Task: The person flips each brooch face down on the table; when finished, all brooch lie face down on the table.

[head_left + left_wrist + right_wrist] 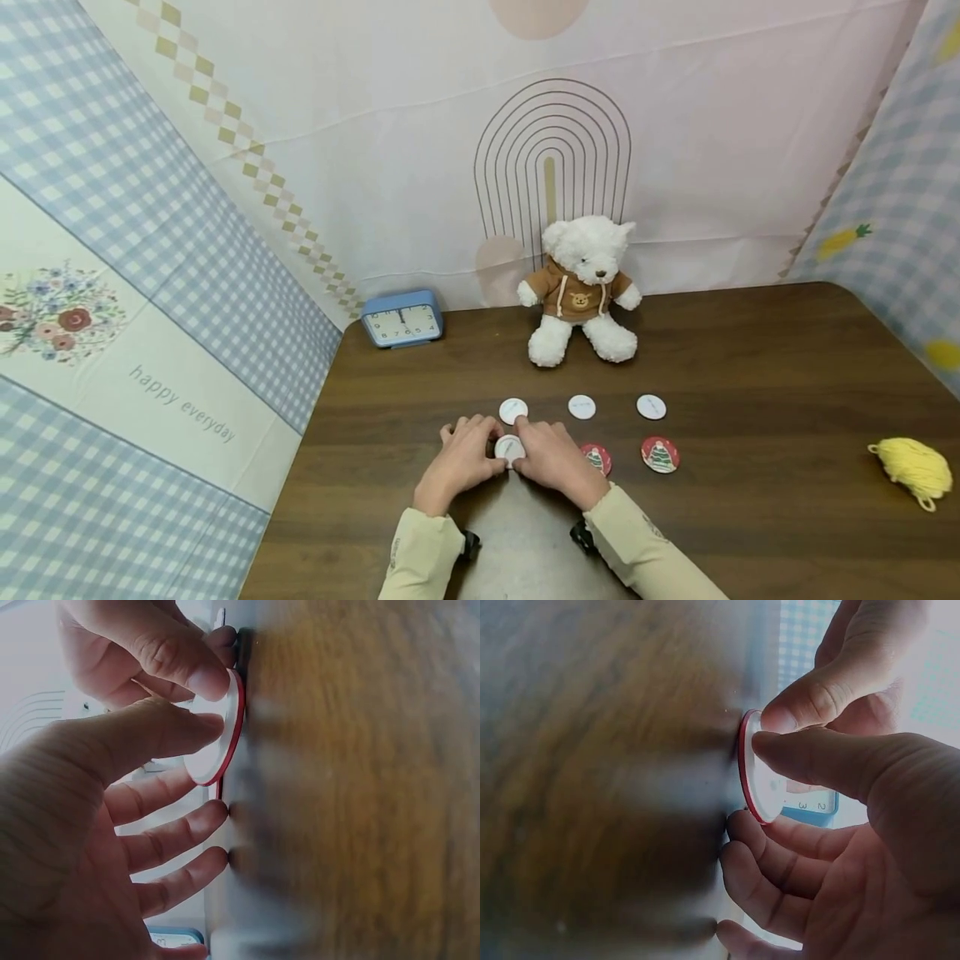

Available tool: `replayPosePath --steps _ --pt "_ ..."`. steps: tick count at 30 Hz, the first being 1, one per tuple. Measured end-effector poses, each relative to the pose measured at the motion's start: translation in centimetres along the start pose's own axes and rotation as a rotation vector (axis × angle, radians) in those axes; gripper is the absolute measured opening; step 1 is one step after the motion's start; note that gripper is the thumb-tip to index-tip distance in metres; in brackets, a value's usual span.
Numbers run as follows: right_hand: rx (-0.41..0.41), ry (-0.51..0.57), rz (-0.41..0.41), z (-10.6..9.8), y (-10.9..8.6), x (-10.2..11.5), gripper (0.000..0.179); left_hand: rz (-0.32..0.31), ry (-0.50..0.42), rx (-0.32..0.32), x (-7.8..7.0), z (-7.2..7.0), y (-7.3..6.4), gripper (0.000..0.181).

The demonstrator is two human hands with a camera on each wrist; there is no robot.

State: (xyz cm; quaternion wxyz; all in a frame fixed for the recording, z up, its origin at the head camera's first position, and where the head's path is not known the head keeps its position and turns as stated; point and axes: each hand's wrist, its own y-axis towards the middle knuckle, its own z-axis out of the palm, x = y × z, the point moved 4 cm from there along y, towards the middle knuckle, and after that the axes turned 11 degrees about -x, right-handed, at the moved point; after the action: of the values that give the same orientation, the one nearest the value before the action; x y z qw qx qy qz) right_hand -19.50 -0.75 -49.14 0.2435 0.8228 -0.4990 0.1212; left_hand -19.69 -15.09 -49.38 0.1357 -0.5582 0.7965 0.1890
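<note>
Beige sleeves (422,550) reach toward twelve o'clock, where the left hand (465,454), at nine o'clock, and right hand (553,454), at three, pinch one round white disc (510,451) between barely parted thumbs and fingers (154,796).

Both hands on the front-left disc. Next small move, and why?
Probably lower the disc flat onto the table, then let go: the left hand and right hand both pinch it, its red rim looks slightly tilted in the wrist views, and its white face is already up, matching the three white discs in the far row.
</note>
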Motion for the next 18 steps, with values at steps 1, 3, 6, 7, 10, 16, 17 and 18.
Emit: replayPosePath --steps 1,3,6,7,10,16,17,18 --pt "0.001 -0.004 -0.003 -0.07 0.00 0.03 0.031 -0.002 0.002 -0.003 0.00 0.00 0.00 0.026" --pt "0.000 -0.007 -0.011 -0.16 0.00 0.06 0.030 -0.005 0.008 -0.007 0.03 0.05 0.00 0.026" --pt "0.001 -0.016 -0.008 -0.19 -0.03 0.00 0.029 -0.003 0.022 -0.015 -0.01 0.12 0.01 0.026" --pt "0.004 -0.019 -0.002 -0.16 -0.03 -0.05 0.028 -0.004 0.025 -0.016 -0.02 0.15 0.01 0.026" --pt "0.012 -0.028 0.018 -0.04 0.00 -0.22 0.028 -0.008 0.031 -0.015 -0.08 0.18 0.01 0.026" --pt "0.004 -0.021 0.010 0.07 0.15 -0.43 0.028 -0.023 0.033 -0.001 -0.14 0.24 0.02 0.027" --pt "0.001 -0.018 0.008 0.04 0.18 -0.45 0.027 -0.023 0.033 -0.002 -0.14 0.23 0.04 0.027" --pt "-0.002 -0.018 0.006 -0.01 0.19 -0.46 0.027 -0.024 0.031 -0.002 -0.16 0.21 0.06 0.027"
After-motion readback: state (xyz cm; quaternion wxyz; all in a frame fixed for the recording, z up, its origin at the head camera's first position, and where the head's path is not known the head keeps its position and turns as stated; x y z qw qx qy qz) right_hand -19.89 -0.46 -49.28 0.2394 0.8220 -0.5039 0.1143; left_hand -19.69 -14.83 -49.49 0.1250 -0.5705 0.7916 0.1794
